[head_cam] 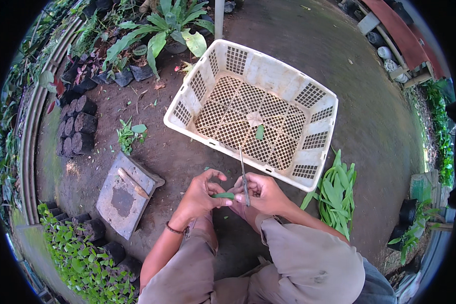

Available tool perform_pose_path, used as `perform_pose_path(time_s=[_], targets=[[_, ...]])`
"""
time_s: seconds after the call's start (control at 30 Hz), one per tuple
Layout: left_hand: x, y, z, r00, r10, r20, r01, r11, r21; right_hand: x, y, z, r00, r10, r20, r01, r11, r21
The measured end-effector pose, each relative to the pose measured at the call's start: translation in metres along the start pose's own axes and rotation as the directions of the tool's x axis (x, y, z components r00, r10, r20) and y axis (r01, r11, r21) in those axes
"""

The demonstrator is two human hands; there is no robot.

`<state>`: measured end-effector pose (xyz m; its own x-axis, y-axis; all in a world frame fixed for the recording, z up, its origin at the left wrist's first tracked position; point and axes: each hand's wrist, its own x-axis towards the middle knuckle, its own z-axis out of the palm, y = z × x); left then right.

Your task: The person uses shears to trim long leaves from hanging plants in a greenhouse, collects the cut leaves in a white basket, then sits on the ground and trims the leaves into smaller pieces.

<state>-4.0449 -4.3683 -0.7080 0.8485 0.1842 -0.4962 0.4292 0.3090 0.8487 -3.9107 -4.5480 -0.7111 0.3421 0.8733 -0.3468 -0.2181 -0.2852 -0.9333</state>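
Observation:
My left hand (202, 194) pinches a short green piece of leaf (223, 195) between thumb and fingers, above my feet. Close beside it, my right hand (266, 193) grips a thin metal blade (244, 171), its tip pointing away from me over the near rim of the crate. The handle end is partly hidden by my fingers. Just beyond both hands stands a white plastic crate (247, 53) with a grid floor. One cut piece of leaf (259, 132) lies inside it. On the ground to the right is a pile of long green leaves (335, 190).
At left, a curved tile (108, 205) carries a wooden stick-like piece (133, 183). Leaf scraps (128, 133) lie beyond it. Soil-filled black bags (84, 123) and potted seedlings (76, 258) line the left side. A pale post (219, 19) rises behind the crate.

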Motion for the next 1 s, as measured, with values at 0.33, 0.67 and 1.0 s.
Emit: perform_pose_path(time_s=[0.33,0.67,1.0], targets=[[0.008,0.019,-0.010,0.990,-0.104,0.095,0.109,0.992,-0.057,-0.010,-0.007,-0.025,0.913,-0.174,-0.370,0.054,0.948,-0.313],[0.027,0.050,-0.005,0.987,0.079,0.142,-0.044,0.971,-0.234,-0.035,-0.012,-0.032,0.999,0.005,0.035,-0.002,0.997,-0.077],[0.043,0.058,0.010,0.972,0.005,0.233,0.028,0.990,-0.138,-0.043,-0.010,-0.043,0.997,0.041,-0.060,-0.057,0.953,-0.297]])
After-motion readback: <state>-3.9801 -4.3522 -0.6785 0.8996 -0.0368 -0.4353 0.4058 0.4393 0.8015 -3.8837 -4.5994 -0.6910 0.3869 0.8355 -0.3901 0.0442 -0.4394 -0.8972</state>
